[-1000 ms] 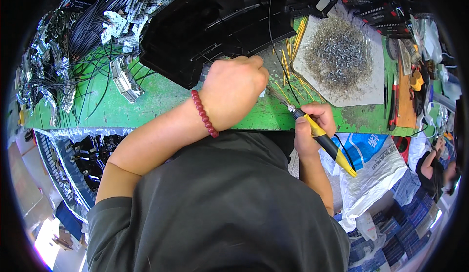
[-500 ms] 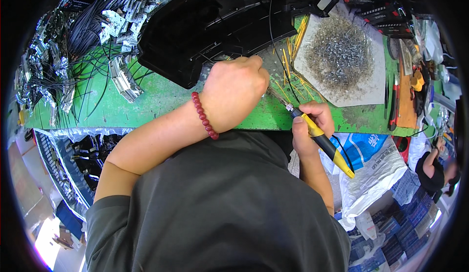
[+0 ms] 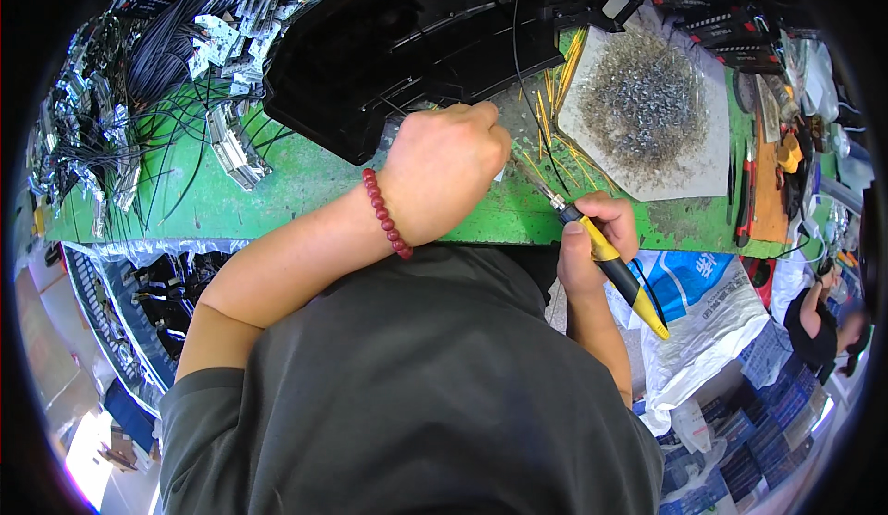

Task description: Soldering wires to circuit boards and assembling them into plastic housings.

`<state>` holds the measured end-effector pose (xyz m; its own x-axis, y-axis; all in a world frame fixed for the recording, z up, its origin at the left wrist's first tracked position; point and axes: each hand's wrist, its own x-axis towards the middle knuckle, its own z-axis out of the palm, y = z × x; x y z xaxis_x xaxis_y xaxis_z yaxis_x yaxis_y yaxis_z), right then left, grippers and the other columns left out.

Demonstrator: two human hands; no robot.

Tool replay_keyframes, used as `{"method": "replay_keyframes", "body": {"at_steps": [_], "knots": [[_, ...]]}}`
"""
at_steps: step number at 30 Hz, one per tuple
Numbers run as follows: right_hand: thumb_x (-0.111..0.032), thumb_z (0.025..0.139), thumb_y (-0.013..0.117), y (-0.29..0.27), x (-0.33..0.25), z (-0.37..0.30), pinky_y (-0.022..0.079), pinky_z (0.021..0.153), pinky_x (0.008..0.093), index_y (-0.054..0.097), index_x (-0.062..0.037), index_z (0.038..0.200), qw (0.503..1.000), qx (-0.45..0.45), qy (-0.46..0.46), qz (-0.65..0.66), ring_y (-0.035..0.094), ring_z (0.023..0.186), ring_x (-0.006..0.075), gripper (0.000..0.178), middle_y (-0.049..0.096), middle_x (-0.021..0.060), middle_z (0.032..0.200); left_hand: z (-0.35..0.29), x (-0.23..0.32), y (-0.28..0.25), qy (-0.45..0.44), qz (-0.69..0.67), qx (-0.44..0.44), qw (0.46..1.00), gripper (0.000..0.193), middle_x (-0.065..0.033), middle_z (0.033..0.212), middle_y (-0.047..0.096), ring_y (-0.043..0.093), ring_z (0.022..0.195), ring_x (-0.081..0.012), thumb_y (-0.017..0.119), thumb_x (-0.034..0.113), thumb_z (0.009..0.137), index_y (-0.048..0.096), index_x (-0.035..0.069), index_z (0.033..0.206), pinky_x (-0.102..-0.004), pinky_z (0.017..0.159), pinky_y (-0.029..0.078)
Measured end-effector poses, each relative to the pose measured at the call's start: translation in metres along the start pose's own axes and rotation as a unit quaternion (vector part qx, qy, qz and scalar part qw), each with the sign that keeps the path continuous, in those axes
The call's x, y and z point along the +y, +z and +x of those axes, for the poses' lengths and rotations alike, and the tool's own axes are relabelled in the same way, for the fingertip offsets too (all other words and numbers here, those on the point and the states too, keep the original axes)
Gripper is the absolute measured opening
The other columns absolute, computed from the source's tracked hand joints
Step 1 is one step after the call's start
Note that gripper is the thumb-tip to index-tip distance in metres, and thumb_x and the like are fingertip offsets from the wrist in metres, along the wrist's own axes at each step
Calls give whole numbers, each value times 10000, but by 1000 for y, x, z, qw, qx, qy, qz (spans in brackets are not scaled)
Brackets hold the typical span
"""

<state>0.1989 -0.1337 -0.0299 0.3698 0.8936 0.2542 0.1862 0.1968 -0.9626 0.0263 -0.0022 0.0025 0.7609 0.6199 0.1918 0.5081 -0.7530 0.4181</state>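
In my right hand (image 3: pixel 597 238) is a yellow-and-black soldering iron (image 3: pixel 622 279), pinched near the front of its handle. Its metal shaft points up and left, toward the knuckles of my left hand (image 3: pixel 453 164). That hand is curled closed, back upward, at the near edge of a large black plastic housing (image 3: pixel 416 62). What its fingers hold is hidden beneath it. A thin black cable (image 3: pixel 520 62) runs over the housing and down past the iron's shaft. Whether the iron's tip touches anything is not visible.
Thin yellow sticks (image 3: pixel 546 122) lie beside a white sheet (image 3: pixel 689 182) heaped with small metal parts (image 3: pixel 643 94). Metal strips with black wires (image 3: pixel 236 145) crowd the left of the green bench (image 3: pixel 305 201). Pliers (image 3: pixel 746 201) lie at right. Another person (image 3: pixel 814 330) sits far right.
The soldering iron and my right hand have shifted slightly to the right, with the shaft a little away from my left hand. My left hand stays nearly in place, still closed.
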Motion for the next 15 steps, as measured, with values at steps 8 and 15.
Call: {"method": "replay_keyframes", "body": {"at_steps": [8,15], "knots": [[-100,786,735,7,-7,9,393,568,230,563,7,1016,997,-15,-58,-48,486,645,101,306,573,76,820,-1,-1,-1,-5,-8,11,1000,122,-69,747,551,600,665,-246,631,58,747,539,46,667,-356,583,490],[-92,790,673,0,-2,3,360,516,243,547,11,917,999,-22,-44,-15,465,597,111,206,544,73,726,-1,-3,-1,-6,-14,12,1000,120,-74,762,555,598,657,-259,641,64,751,547,43,679,-359,575,489]]}}
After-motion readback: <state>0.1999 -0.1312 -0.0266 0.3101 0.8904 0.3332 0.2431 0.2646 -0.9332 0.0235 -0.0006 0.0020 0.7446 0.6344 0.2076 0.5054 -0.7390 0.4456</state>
